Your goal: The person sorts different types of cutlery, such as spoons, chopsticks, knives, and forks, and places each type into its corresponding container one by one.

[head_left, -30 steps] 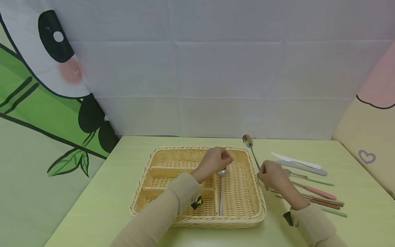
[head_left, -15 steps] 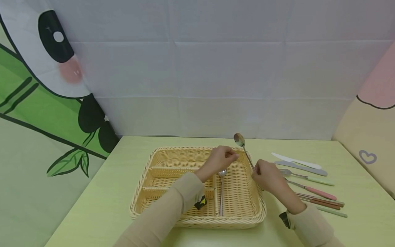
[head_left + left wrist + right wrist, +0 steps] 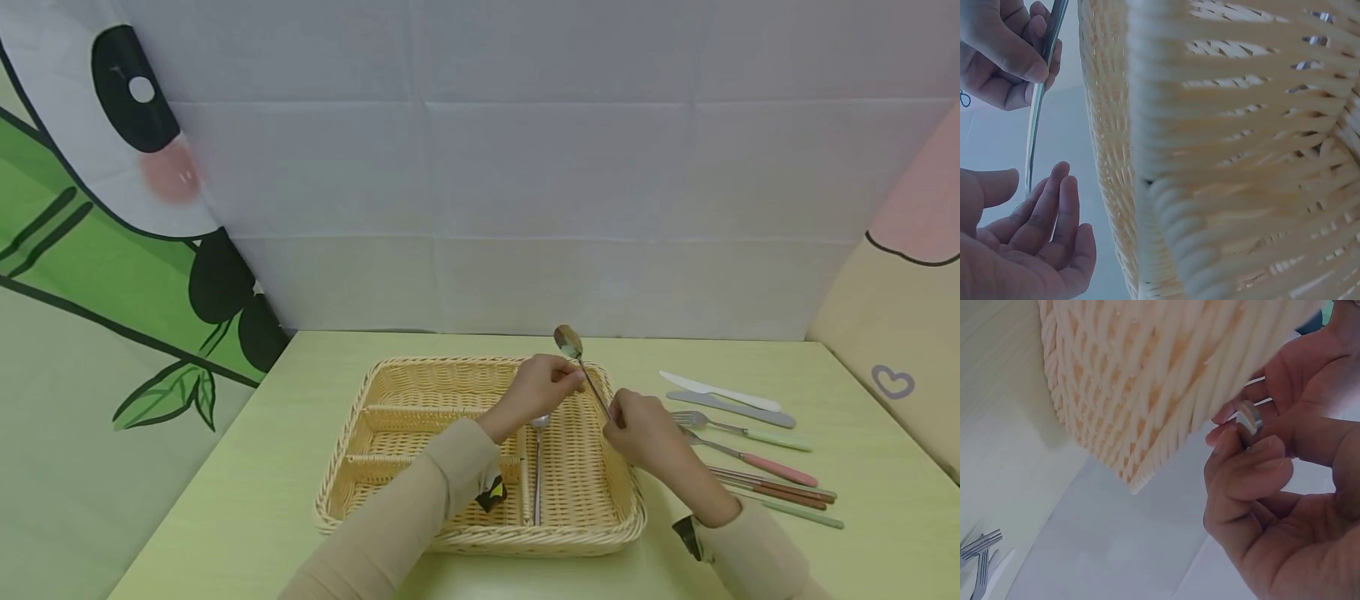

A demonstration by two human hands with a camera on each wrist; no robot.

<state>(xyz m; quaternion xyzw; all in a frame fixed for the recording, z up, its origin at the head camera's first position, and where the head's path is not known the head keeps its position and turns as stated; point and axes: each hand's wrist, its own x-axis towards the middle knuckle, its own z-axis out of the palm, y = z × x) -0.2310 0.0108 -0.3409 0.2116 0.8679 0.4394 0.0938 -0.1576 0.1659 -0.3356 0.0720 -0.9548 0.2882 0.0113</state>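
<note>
My right hand [image 3: 642, 432] pinches a metal spoon [image 3: 567, 341] by its handle over the right side of a wicker basket [image 3: 555, 545]. The spoon tilts, bowl up and to the left. Close by, my left hand [image 3: 534, 388] hovers above the basket. In the left wrist view its thumb and loosely bent fingers [image 3: 1067, 206] stand apart beside the spoon's handle [image 3: 1033, 134]; whether they touch it is hard to tell. Inside the basket's long right compartment lies a second spoon [image 3: 537, 467], along the divider. From the right wrist, only the handle end [image 3: 1249, 422] shows between thumb and fingers.
Right of the basket lie a white knife [image 3: 720, 390], a grey knife [image 3: 738, 408], a green-handled fork [image 3: 776, 437], a pink-handled utensil [image 3: 780, 469] and several chopsticks [image 3: 787, 493]. Dividers [image 3: 435, 457] split the basket's left side. A cloth backdrop [image 3: 480, 275] rises behind the table.
My right hand has carried the spoon leftward from beside the basket to over its right side. My left hand has shifted slightly right, close to the spoon.
</note>
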